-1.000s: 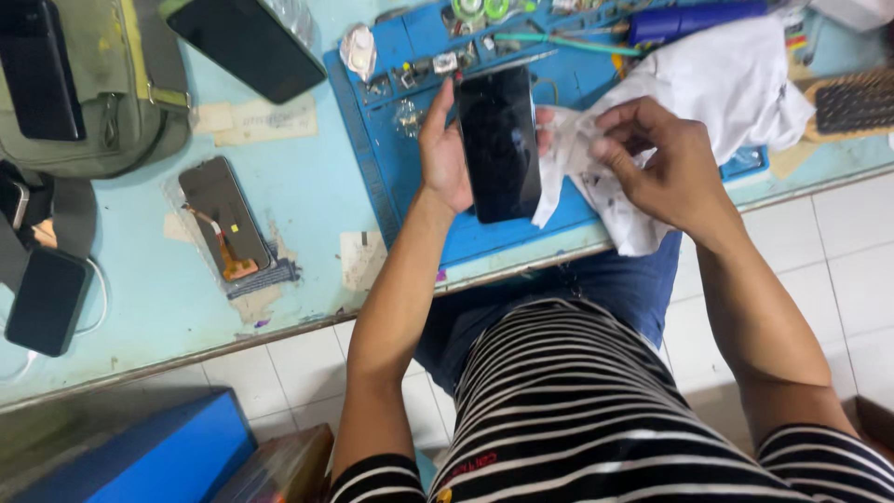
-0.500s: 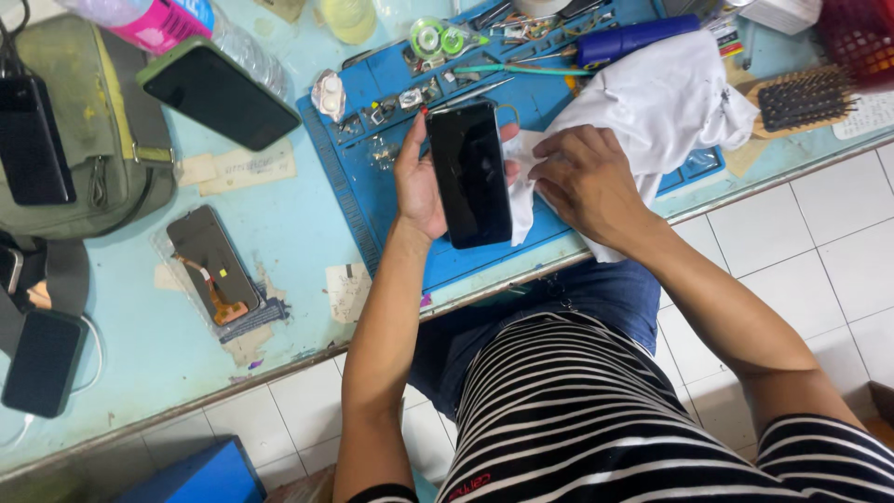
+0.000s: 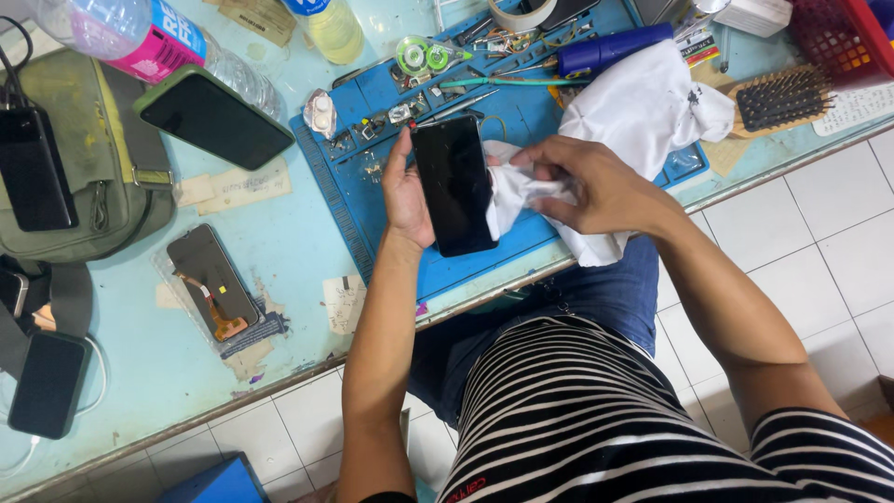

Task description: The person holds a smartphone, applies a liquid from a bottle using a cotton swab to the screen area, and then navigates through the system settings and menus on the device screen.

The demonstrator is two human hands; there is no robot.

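Since a moment ago the view has drawn closer and the phone [image 3: 454,184] has turned more upright in the grip; the white cloth [image 3: 643,121] now sits bunched at its right edge instead of lying further off. I judge the wiping of the dark screen to be under way. The left hand [image 3: 405,191] cups the phone from behind and from its left side, fingers curled round the edge, holding it just above the blue mat [image 3: 363,200] near the front edge of the surface [image 3: 279,233]. The right hand [image 3: 596,182] pinches a fold of the cloth, fingertips pressed together, touching the phone's right side.
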